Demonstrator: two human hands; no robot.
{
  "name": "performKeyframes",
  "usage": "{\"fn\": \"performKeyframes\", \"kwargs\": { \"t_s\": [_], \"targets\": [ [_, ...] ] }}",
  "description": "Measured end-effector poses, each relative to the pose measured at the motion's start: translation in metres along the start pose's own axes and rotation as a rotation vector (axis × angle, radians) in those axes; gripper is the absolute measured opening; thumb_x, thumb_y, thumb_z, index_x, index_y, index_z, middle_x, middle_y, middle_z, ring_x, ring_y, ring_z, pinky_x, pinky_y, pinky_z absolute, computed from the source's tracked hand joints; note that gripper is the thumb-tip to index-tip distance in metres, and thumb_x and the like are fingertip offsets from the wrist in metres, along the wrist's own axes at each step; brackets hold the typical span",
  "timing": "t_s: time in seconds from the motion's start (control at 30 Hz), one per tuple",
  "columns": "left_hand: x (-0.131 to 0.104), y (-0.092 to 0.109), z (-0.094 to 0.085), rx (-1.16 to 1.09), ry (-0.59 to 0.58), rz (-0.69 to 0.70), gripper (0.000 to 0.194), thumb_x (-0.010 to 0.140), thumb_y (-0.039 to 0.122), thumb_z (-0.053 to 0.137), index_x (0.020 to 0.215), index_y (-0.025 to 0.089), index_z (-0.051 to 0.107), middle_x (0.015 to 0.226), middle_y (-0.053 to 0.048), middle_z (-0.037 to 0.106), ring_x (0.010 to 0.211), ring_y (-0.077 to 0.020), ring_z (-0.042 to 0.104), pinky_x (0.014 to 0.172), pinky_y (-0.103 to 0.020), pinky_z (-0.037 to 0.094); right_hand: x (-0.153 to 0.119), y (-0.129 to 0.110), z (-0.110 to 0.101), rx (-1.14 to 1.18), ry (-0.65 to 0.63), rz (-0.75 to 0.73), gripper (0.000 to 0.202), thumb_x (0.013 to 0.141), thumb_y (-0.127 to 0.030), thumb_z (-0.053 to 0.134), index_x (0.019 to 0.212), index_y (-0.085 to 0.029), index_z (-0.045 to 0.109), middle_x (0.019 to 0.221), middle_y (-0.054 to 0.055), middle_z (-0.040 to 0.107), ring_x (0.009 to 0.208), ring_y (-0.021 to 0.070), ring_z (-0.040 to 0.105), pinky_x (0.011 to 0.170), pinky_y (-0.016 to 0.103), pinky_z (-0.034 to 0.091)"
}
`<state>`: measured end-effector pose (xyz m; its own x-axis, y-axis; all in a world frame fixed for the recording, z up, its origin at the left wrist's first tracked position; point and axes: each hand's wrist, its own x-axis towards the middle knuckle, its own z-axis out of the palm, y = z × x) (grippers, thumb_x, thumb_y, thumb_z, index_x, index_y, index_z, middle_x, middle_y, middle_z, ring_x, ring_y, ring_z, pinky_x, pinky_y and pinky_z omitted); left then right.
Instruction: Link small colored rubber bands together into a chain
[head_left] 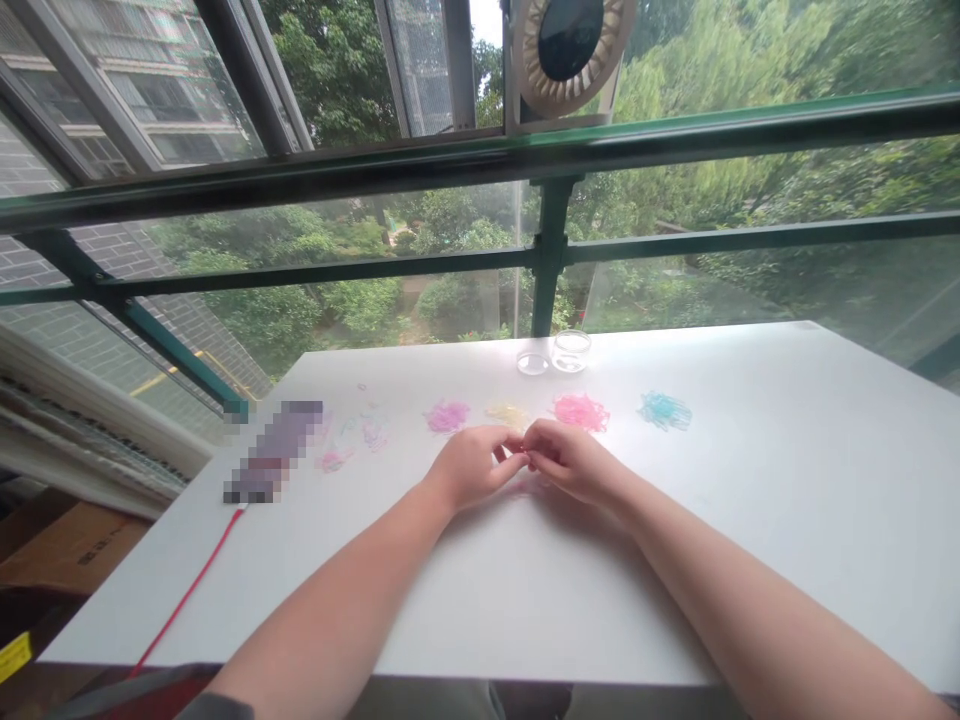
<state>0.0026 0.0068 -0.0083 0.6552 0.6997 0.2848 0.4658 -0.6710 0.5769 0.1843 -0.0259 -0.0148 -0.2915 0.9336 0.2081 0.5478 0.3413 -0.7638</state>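
My left hand point(474, 465) and my right hand point(571, 460) meet above the middle of the white table point(480, 600). Thumbs and forefingers are pinched together at the tips, around something too small to make out. Just beyond the fingers lies a pale yellow pile of thin bands point(507, 411), partly hidden by my left hand. A pink pile of bands point(580, 412) is right behind my right hand. To the left sits a purple pile of bands point(448, 416); farther right is a blue pile of bands point(664, 410). Some pinkish bits point(525, 487) show on the table under my hands.
A clear round container point(571, 350) and a clear lid point(533, 363) stand at the table's back edge. Mixed loose bands point(367, 435) are scattered on the left. Beside them lies a blurred-out phone-like device point(276, 450) with a red cable point(187, 595). Behind is a green railing point(553, 255).
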Motion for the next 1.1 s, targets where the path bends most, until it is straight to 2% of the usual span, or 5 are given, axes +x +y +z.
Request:
{"fn": "performKeyframes", "kwargs": {
  "t_s": [0.43,0.63,0.83,0.9,1.1],
  "targets": [
    [-0.003,-0.002,0.001,-0.041,0.016,-0.031,0.005,0.069,0.016,0.054,0.065,0.017,0.056,0.061,0.002,0.059,0.055,-0.0088,0.051,0.054,-0.02,0.04,0.0,0.001,-0.006,-0.136,0.027,0.106,0.008,0.076,-0.027,0.053,0.08,-0.019,0.051,0.054,-0.005,0.048,0.047,0.0087,0.041,0.047,0.022,0.031],
    [-0.002,-0.001,0.0,-0.049,-0.029,-0.048,0.005,0.068,0.017,0.053,0.065,0.017,0.057,0.061,0.001,0.059,0.056,-0.0094,0.051,0.054,-0.021,0.04,0.002,0.008,-0.007,-0.163,0.072,0.195,0.013,0.077,-0.021,0.046,0.084,-0.021,0.057,0.049,-0.006,0.046,0.046,0.0109,0.044,0.049,0.024,0.032],
    [-0.002,-0.001,0.0,-0.049,-0.03,-0.059,0.007,0.07,0.018,0.052,0.067,0.017,0.058,0.062,0.001,0.06,0.056,-0.0095,0.051,0.054,-0.021,0.04,0.004,0.01,-0.006,-0.07,0.115,0.159,0.018,0.079,-0.019,0.044,0.09,-0.02,0.058,0.079,0.001,0.064,0.053,0.01,0.049,0.057,0.026,0.039],
    [-0.002,-0.001,0.0,-0.05,-0.027,-0.057,0.007,0.07,0.019,0.052,0.067,0.017,0.058,0.063,0.001,0.06,0.056,-0.0096,0.051,0.054,-0.021,0.04,0.003,0.009,-0.007,-0.066,0.136,0.147,0.017,0.079,-0.019,0.044,0.089,-0.019,0.058,0.075,0.001,0.063,0.052,0.0098,0.048,0.056,0.025,0.038],
    [-0.001,-0.002,0.0,-0.041,0.016,-0.047,0.008,0.073,0.021,0.052,0.07,0.017,0.059,0.065,0.0,0.059,0.056,-0.0094,0.049,0.054,-0.021,0.038,-0.004,-0.001,-0.009,-0.03,-0.122,0.029,0.011,0.08,-0.027,0.05,0.078,-0.018,0.057,0.056,-0.004,0.047,0.049,0.009,0.039,0.048,0.022,0.03]
  ]
}}
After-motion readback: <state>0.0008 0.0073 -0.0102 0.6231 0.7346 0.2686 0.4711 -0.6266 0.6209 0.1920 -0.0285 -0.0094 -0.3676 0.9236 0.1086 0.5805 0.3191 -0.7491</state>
